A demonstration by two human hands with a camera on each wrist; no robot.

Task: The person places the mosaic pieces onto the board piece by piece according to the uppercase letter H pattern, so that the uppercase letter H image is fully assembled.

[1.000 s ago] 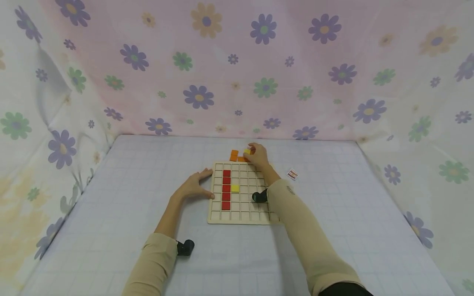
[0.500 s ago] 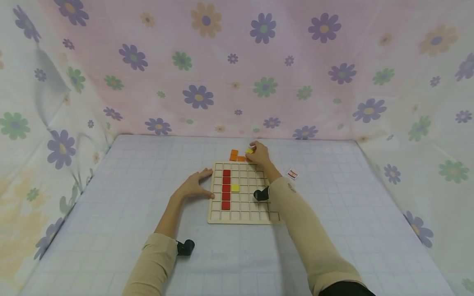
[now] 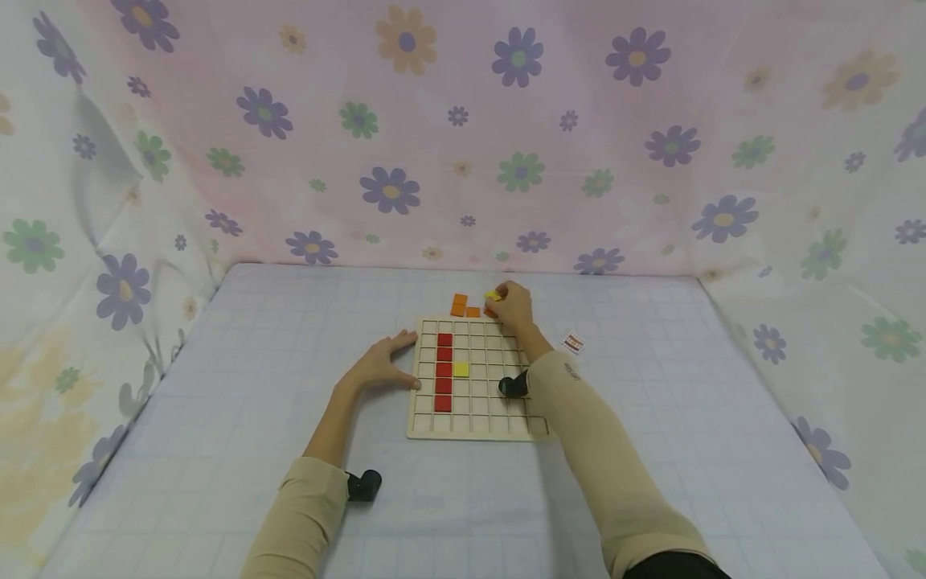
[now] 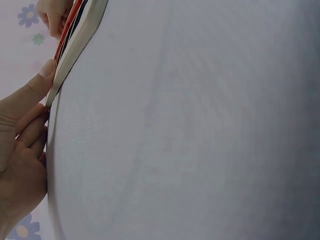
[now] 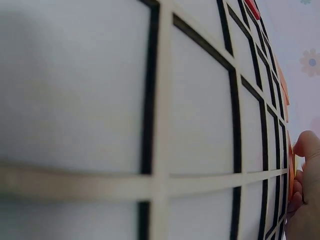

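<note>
A wooden grid board (image 3: pixel 477 439) lies on the table, with a column of several red square tiles (image 3: pixel 444 370) in its cells. One yellow tile (image 3: pixel 460 369) sits in a cell to the right of that column. My left hand (image 3: pixel 376 362) rests at the board's left edge, thumb and fingers spread apart; in the left wrist view the thumb (image 4: pixel 37 82) touches the rim. Beyond the far edge, my right hand (image 3: pixel 514 307) pinches another yellow tile (image 3: pixel 493 295). Orange tiles (image 3: pixel 459 305) lie beside it, one partly hidden under the hand.
A small patterned card (image 3: pixel 573 342) lies right of the board, near my right forearm. My right sleeve and the black wrist camera (image 3: pixel 512 387) cover part of the board's right side. Flowered cloth (image 3: pixel 521 172) hangs behind the table's back edge.
My right hand has shifted slightly to the right with the yellow tile, exposing more of the orange tiles. The left hand stays at the board's edge.
</note>
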